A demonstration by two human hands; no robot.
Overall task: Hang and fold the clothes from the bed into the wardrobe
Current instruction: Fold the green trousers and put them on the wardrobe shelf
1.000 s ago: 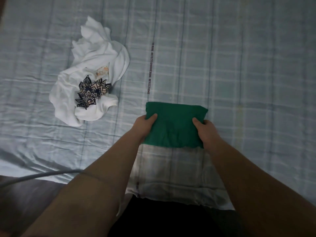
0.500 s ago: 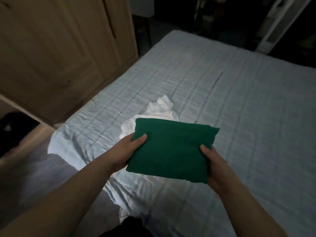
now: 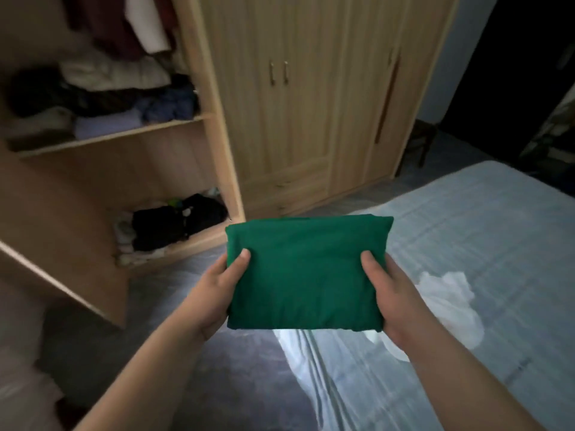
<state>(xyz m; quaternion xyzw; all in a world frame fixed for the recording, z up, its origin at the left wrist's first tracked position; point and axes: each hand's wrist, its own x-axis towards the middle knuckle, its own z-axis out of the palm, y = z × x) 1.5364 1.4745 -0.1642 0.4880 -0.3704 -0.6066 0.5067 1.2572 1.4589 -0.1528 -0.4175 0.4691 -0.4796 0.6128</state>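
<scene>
Dim bedroom light falls on a pale wooden wardrobe (image 3: 311, 135) and a bed (image 3: 504, 244) covered with a light blue checked sheet. Between the two hands, a folded green garment (image 3: 306, 275) is held in the air as a flat, thick rectangle, clear of the bed and above its near corner and the floor. Its left edge is gripped by the left hand (image 3: 214, 297), whose thumb (image 3: 241, 259) is laid on the top face while the fingers are hidden beneath the cloth. Its right edge is clamped the same way by the right hand (image 3: 395, 297), with the thumb on top and the fingers out of sight below. Both forearms are stretched forward from the lower edge of the view.

Just beyond the right hand, and partly hidden by it, a crumpled white garment (image 3: 448, 303) is seen lying on the bed. Below the grip, the grey floor (image 3: 242, 374) is seen between bed and wardrobe. Ahead of the left hand and off to its left, one compartment of the wardrobe is open, its door (image 3: 62, 231) swung out toward the viewer. On the lower shelf (image 3: 196, 239), nearest the held garment, dark clothes (image 3: 174, 222) are piled beside a lighter stack (image 3: 124, 241). On the upper shelf (image 3: 124, 135), folded clothes (image 3: 118, 85) in white, dark and blue-violet tones are stacked, and above them hanging garments (image 3: 133, 23) are blurred. Straight ahead of the grip, closed doors (image 3: 255, 119) with two slim handles (image 3: 285, 73) are seen.
</scene>
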